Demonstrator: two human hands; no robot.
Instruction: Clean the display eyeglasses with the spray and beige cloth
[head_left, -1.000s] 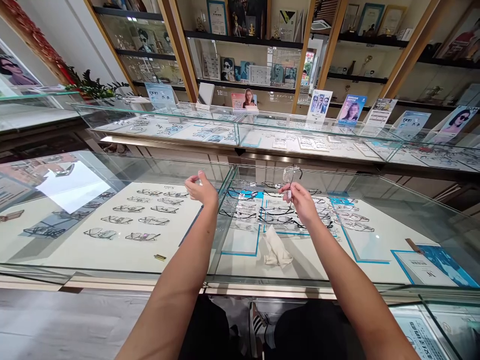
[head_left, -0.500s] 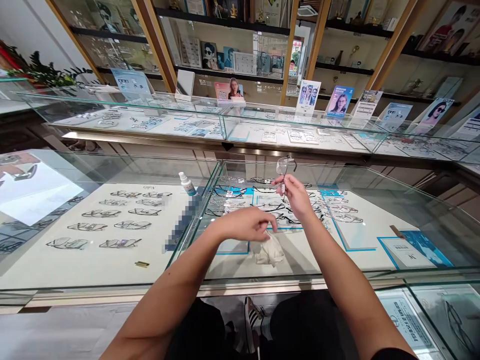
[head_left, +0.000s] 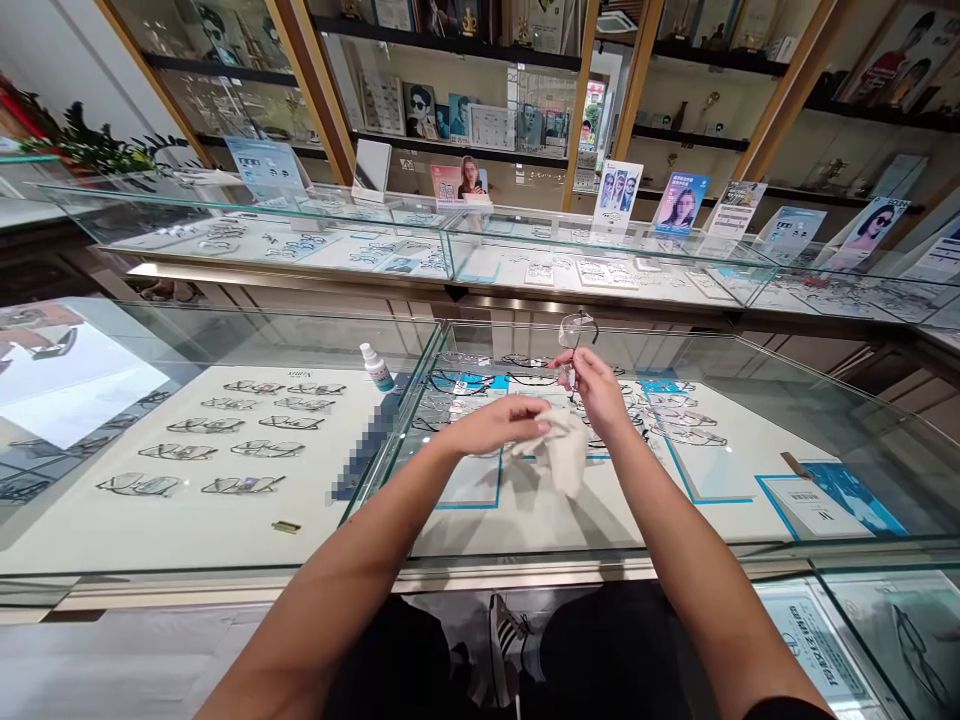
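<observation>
Above the glass counter, my right hand point(head_left: 598, 392) pinches a pair of eyeglasses point(head_left: 577, 330) upright by its middle, one lens showing above the fingers. The lower part of the frame is partly hidden by my fingers. My left hand point(head_left: 501, 424) is closed on a crumpled cream cloth point(head_left: 568, 455), which hangs from the fingertips just left of my right wrist. Under both hands, rows of eyeglasses point(head_left: 457, 382) lie inside the display case.
A small white spray bottle point(head_left: 376, 367) stands on the counter to the left. Rows of glasses point(head_left: 206, 425) fill the left case, near a small brass-coloured piece point(head_left: 286, 527). A printed card point(head_left: 817, 503) lies at the right. Another glass showcase point(head_left: 450, 230) runs behind.
My left hand has taken hold of the cloth and lifted it off the counter, up and toward the right hand. The eyeglasses in my right hand have barely moved.
</observation>
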